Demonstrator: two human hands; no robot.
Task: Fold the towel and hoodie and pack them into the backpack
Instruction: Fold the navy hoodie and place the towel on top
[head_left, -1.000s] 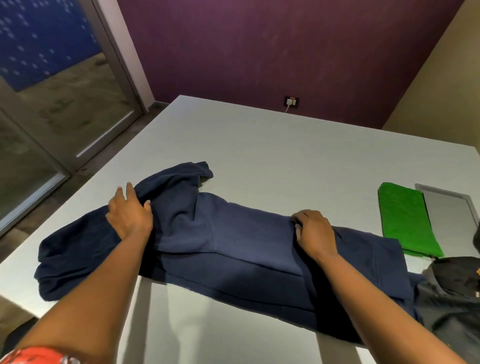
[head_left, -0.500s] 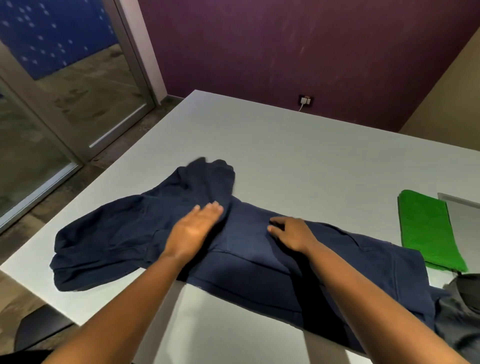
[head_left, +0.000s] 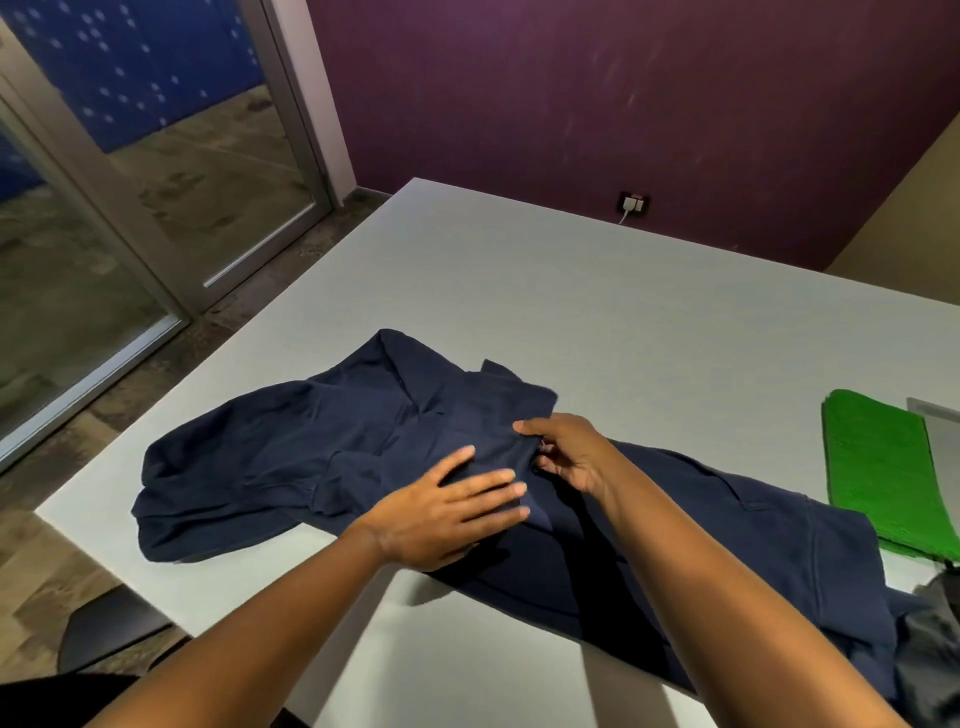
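Her right hand pinches the navy fleece hoodie, left hand flat on it; hoodie half-folded, folded green towel waiting, grey backpack unpacked.

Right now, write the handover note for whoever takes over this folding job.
Left hand: flat, fingers straight, pressing on the navy hoodie.
Right hand: pinching a hoodie fold near its middle.
Hoodie: spread across the table, partly folded.
Green towel: folded, at the right.
Backpack: grey, at the right edge, mostly out of view.
Left: finish folding the hoodie, pack both.
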